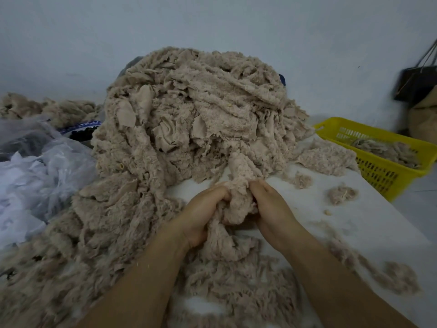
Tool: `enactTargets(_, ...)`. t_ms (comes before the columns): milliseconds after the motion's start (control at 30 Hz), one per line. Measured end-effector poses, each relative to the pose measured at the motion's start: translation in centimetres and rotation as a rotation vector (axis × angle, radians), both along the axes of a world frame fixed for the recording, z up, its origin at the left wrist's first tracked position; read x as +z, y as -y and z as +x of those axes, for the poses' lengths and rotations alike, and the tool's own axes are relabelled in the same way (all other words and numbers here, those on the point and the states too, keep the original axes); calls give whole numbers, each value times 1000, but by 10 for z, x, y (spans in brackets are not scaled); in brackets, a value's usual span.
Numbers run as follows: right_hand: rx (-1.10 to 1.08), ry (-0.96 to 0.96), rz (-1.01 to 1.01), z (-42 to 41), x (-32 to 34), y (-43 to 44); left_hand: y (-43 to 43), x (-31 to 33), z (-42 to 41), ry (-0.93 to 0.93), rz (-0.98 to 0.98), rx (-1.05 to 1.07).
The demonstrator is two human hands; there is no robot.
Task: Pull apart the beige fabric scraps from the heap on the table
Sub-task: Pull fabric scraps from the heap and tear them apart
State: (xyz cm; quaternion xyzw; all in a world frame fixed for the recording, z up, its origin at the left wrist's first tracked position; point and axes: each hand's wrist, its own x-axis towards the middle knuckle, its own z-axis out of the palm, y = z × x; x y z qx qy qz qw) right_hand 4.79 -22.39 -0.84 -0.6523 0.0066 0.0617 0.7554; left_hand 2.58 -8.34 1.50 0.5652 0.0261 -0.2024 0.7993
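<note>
Head view: your left hand (203, 214) and right hand (272, 209) sit side by side at centre. Both have their fingers curled tight into one fuzzy beige fabric scrap (238, 204), which trails from the tall heap of beige fabric scraps (201, 114) at twelve o'clock on the white table (378, 221). Loose beige tufts (341, 193) lie at three o'clock, a yellow perforated plastic basket (383, 166) at two, and crumpled clear plastic bags (35, 174) at nine.

view: head-worn | faces: forward and down at table (369, 223) | range: near (wide-angle lens)
</note>
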Motion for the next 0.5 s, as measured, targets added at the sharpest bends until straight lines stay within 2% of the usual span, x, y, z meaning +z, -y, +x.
enactTargets(67, -28, 4, 0, 0, 0, 0, 1, 0, -2, 83, 104, -33)
enactTargets(167, -45, 41, -35, -3, 4, 1, 5, 2, -5, 304, 245, -19)
enactTargets(233, -64, 36, -97, -4, 2, -1, 8, 2, -5, 329, 251, 52)
enactTargets(300, -109, 30, -127, -3, -1, 0, 9, 3, -7, 346, 257, 33)
enactTargets(400, -171, -10, 29, 5, 3, 12, 10, 2, -12, 386, 236, -103)
enactTargets(433, -213, -48, 72, 9, 5, 18, 11, 3, -14, 389, 204, -96)
enactTargets(500, -247, -72, 2, 10, 2, 21, 8, 3, -13, 317, 129, 33)
